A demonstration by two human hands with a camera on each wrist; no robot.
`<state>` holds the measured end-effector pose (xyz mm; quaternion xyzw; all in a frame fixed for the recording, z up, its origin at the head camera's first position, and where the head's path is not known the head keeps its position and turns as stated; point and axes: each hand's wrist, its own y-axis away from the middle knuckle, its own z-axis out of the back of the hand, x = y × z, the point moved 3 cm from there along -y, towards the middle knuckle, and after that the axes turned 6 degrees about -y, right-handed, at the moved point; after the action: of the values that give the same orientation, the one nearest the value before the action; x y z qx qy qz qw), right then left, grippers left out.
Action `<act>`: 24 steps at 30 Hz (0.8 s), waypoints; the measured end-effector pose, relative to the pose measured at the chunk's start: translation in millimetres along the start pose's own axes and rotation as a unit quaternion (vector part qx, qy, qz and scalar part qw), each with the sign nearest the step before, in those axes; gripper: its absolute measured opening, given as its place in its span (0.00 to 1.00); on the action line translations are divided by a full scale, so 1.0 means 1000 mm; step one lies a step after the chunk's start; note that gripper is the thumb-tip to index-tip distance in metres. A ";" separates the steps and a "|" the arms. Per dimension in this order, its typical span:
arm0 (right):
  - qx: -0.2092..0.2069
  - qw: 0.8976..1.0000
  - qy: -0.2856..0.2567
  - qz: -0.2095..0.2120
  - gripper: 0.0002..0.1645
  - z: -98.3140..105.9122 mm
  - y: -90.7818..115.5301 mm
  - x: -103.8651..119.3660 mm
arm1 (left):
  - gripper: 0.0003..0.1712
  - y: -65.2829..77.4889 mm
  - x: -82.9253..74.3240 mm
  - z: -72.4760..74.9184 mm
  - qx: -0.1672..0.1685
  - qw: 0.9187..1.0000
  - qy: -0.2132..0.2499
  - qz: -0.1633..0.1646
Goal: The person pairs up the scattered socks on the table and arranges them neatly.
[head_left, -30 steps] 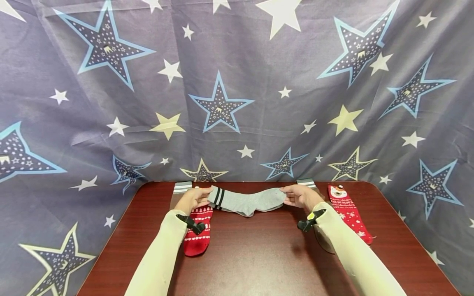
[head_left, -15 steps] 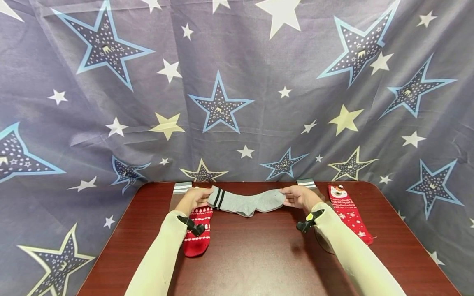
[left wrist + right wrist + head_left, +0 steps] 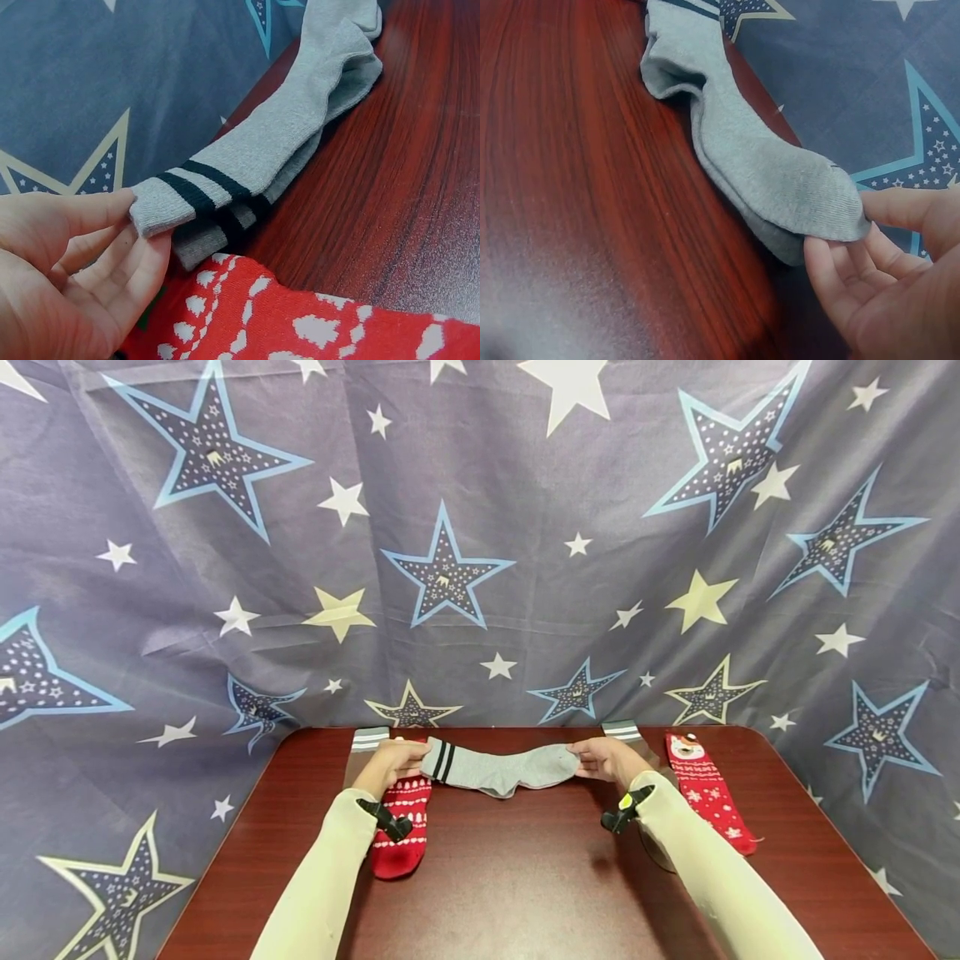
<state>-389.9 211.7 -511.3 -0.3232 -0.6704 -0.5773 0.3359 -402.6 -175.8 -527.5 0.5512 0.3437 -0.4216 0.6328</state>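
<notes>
A pair of grey socks (image 3: 502, 770) with two black stripes at the cuff stretches between my hands, one sock lying over the other. My left hand (image 3: 393, 764) pinches the cuff end; in the left wrist view the thumb lies on top of the upper sock's cuff (image 3: 161, 206) and the fingers are beneath. At the other end my right hand (image 3: 609, 758) pinches the toe (image 3: 832, 202) between thumb and fingers. The middle of the pair sags, with the heels hanging lowest. Under my left hand lies a red patterned sock (image 3: 400, 852), partly covered by the hand and wrist.
Another red sock (image 3: 708, 793) with an animal face lies at the right of the dark red table (image 3: 510, 893). Brown socks with grey, white-striped cuffs lie by the back edge, one left (image 3: 370, 740), one right (image 3: 622, 731), partly behind my arms. A starry cloth (image 3: 480, 677) hangs behind.
</notes>
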 end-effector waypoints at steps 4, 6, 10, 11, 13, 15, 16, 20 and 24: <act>-0.024 1.000 0.020 0.004 0.10 0.002 -0.007 -0.004 | 0.21 0.000 0.001 0.000 -0.005 1.000 0.003 0.000; -0.030 0.999 0.033 0.008 0.14 0.007 -0.018 -0.009 | 0.21 0.000 0.002 0.000 -0.012 1.000 -0.002 -0.003; 0.003 0.999 0.041 0.026 0.17 0.019 -0.044 -0.019 | 0.20 -0.001 0.004 0.000 -0.025 1.000 -0.008 -0.007; 0.005 0.999 0.043 0.030 0.16 0.019 -0.044 -0.019 | 0.20 -0.001 0.004 0.000 -0.028 1.000 -0.009 -0.008; 0.009 0.998 0.042 0.037 0.10 0.015 -0.036 -0.017 | 0.21 -0.001 0.004 0.000 -0.030 0.999 -0.010 -0.009; -0.018 0.998 0.052 0.036 0.08 0.006 -0.019 -0.011 | 0.21 -0.001 0.004 0.001 -0.030 0.999 -0.013 -0.009; -0.018 0.998 0.050 0.039 0.06 0.004 -0.015 -0.010 | 0.21 0.000 0.004 0.001 -0.031 0.999 -0.012 -0.007; -0.035 0.997 0.057 0.047 0.06 0.001 -0.010 -0.008 | 0.18 0.001 0.002 0.002 -0.029 0.999 -0.016 -0.004; -0.063 0.994 0.066 0.061 0.09 0.000 -0.004 -0.008 | 0.13 0.003 0.000 0.002 -0.030 0.999 -0.019 -0.001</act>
<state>-389.2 210.4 -519.8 -0.3451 -0.5885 -0.6168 0.3925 -399.9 -177.2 -526.2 0.5236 0.3449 -0.4214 0.6552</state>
